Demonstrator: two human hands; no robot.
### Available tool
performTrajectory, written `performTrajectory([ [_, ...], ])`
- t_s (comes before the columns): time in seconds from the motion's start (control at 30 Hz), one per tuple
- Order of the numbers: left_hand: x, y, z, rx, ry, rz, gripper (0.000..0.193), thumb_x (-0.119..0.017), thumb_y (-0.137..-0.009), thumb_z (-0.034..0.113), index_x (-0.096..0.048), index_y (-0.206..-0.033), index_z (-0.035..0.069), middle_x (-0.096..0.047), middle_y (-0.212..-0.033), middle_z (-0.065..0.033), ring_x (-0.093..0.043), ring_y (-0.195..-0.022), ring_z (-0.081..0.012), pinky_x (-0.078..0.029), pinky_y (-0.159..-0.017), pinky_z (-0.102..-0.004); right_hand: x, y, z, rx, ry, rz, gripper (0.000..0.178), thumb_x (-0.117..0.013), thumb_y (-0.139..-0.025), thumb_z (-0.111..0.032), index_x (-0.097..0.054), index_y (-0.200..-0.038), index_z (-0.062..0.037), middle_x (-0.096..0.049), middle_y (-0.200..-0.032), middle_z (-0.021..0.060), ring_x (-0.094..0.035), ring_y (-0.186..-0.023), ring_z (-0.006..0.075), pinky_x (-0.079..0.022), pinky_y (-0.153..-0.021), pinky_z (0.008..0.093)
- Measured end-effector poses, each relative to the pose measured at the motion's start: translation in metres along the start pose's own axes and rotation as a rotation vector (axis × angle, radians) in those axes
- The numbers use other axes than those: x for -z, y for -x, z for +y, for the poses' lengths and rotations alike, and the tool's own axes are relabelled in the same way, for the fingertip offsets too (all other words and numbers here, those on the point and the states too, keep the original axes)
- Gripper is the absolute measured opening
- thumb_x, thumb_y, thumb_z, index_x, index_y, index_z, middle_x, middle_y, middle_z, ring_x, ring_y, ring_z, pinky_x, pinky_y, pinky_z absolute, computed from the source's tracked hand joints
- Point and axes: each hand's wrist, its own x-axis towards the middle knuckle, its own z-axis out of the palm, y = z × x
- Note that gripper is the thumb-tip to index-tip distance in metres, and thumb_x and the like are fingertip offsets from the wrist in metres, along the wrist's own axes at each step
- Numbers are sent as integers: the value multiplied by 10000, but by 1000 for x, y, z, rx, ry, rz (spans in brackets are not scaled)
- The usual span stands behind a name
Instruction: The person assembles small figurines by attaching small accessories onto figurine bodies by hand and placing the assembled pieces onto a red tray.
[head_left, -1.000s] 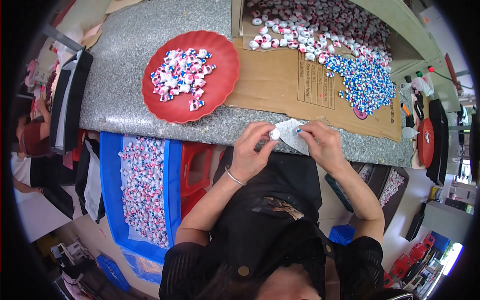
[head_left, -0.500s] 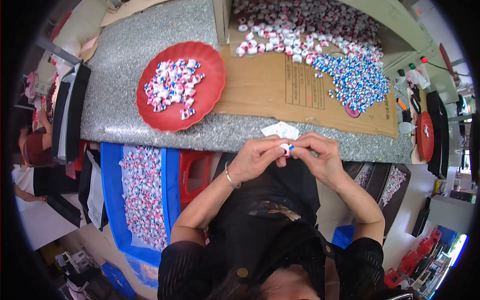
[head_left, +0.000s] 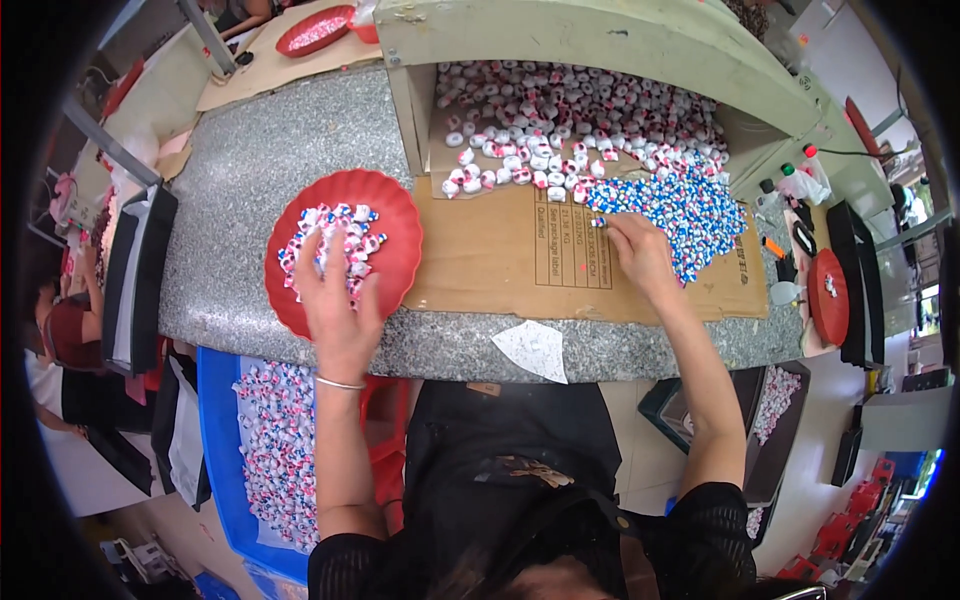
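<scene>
My left hand (head_left: 340, 300) is over the red scalloped plate (head_left: 398, 240), fingers spread, with nothing seen held in it. Beneath its fingertips lies a pile of small white, pink and blue figure-like pieces (head_left: 366, 243), partly covered by the hand. On the cardboard sheet, my right hand (head_left: 645, 255) pinches with thumb and forefinger at a small blue-and-white piece (head_left: 598, 222). That piece sits at the left edge of a heap of similar blue-and-white pieces (head_left: 690, 215). Its grip is partly hidden.
White-and-pink round pieces (head_left: 590, 110) fill the pale green shelf opening (head_left: 408, 120) behind. A white paper scrap (head_left: 535, 350) lies at the counter's front edge. Below left stands a blue bin (head_left: 222, 440) of finished-looking pieces; a smaller red plate (head_left: 826, 300) is far right.
My hands have parted from the joined piece they held together near the counter's edge. The left went to the red plate, the right to the blue-and-white heap. The view has shifted too.
</scene>
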Motion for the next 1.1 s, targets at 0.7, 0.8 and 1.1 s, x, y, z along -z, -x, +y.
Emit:
performTrajectory([
  [0.7,-208,-39,127,194,701,-371,252,-572,-768,-16,-546,-1019,0,-503,-1030,-170,-590,-968,-337,-497,-795,-403,28,68,-28,-165,1,-282,157,-630,-755,68,-662,-908,47,-634,-845,183,-627,-804,318,-488,-744,371],
  [0.8,-148,-13,109,242,1320,-450,247,-619,-845,40,-562,-1085,20,-528,-984,-63,-559,-868,-147,-483,-741,-307,32,71,-6,-173,-57,-254,154,-654,-774,31,-670,-927,39,-660,-868,171,-638,-828,300,-495,-772,350],
  [1.1,-36,88,33,771,1447,-520,351,-637,-856,-44,-551,-1195,-18,-643,-1056,-76,-629,-967,-133,-515,-862,-257,20,48,-43,-246,94,-294,108,-653,-805,-43,-679,-896,9,-664,-824,165,-653,-720,288,-503,-646,357],
])
